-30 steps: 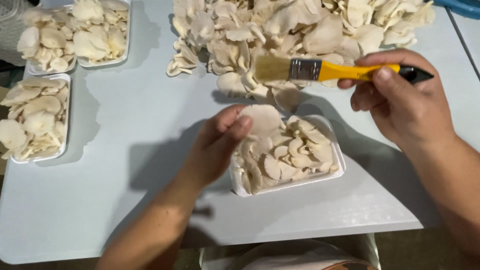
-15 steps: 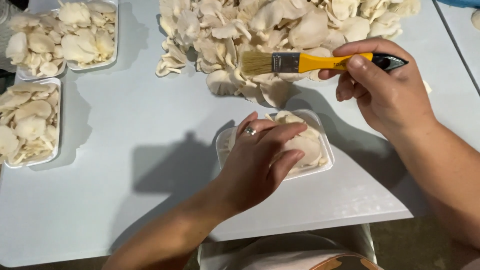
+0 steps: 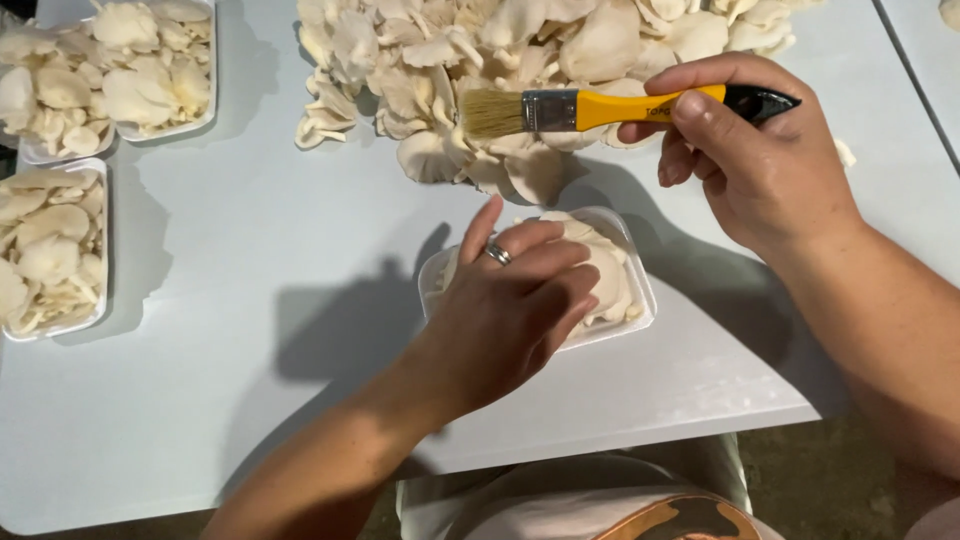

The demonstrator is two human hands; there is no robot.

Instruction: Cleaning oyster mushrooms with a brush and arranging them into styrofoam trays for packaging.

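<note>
**Pressing mushrooms flat in the near tray, brush held ready**

Nearest: left hand (image 3: 510,305), ring on one finger, lying palm-down with fingers spread and loosely extended over the mushrooms in the near white tray (image 3: 640,300), gripping nothing, merely pressing. Tray sitting near the front edge of the pale table (image 3: 250,400), filled with pale oyster mushrooms (image 3: 605,270), most of them hidden under the hand.

To do this well, by judgement: light, even pressure, so the thin caps settle below the rim without cracking; fingertips kept inside the tray walls; tray kept square on the table and away from the edge.

Further back and to the right: right hand (image 3: 750,160) closed around a paintbrush (image 3: 620,107) with yellow handle, black end and pale bristles, held level above the table, bristles pointing left, hovering just over the heap's near edge.

Beyond: large loose heap of oyster mushrooms (image 3: 500,50) spread across the table's far side.

Far left: two more white trays, one (image 3: 60,250) at the left edge and another (image 3: 120,70) behind it, both full of mushrooms.
</note>
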